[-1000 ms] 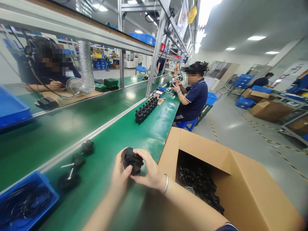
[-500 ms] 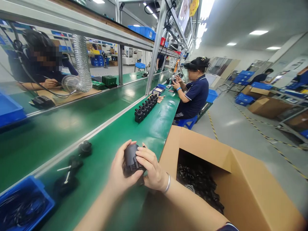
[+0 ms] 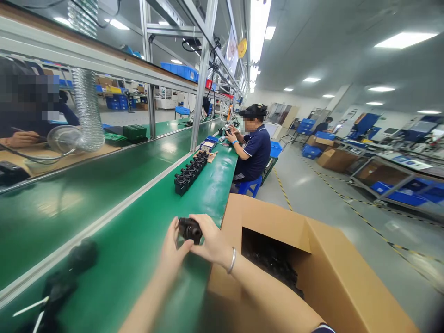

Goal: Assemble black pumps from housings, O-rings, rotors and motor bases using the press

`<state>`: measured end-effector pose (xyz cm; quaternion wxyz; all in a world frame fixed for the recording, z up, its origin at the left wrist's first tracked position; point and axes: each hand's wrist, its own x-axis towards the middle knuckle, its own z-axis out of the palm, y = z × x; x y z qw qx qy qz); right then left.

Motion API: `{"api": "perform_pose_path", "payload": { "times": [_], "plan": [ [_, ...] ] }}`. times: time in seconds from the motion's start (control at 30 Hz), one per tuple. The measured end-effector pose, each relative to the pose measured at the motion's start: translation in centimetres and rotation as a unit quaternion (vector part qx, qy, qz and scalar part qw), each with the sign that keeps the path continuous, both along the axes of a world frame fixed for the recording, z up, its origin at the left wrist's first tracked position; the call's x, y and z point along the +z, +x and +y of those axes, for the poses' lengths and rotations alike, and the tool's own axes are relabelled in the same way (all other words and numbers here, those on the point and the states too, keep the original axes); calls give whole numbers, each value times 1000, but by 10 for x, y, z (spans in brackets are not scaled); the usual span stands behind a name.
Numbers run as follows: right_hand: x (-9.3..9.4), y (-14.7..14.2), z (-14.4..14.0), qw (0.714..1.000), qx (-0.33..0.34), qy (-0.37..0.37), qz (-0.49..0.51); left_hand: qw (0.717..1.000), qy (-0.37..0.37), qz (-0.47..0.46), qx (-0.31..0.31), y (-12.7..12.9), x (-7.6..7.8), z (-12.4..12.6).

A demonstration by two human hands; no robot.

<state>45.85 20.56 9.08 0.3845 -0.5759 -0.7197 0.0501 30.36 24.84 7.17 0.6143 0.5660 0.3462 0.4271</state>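
A black plastic part [image 3: 189, 229] is held over the green bench [image 3: 138, 240] between both hands. My left hand [image 3: 173, 252] grips it from the left and below. My right hand [image 3: 209, 241], a silver bangle at its wrist, wraps it from the right. Just right of the hands stands an open cardboard box [image 3: 312, 268] with many black parts [image 3: 274, 263] inside. More black parts [image 3: 74, 263] lie blurred on the bench at lower left.
A row of black parts [image 3: 190, 170] stands further along the bench. A seated person in a dark shirt [image 3: 255, 148] works beyond it. Another person [image 3: 24, 115] sits across the line at left, by a silver duct hose [image 3: 85, 111]. Blue bins and cartons sit on the floor at right.
The view has swung up and to the right. The hands have turned the black part between them and hold it a little further out; the blue bin at lower left has left the view.
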Motion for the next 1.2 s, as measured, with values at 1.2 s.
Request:
{"api": "perform_pose_path", "payload": {
  "times": [1.2],
  "plan": [
    [-64,268,329,849,-510,-106,94,979,129,154,-40,16,-33,11]
  ]
}}
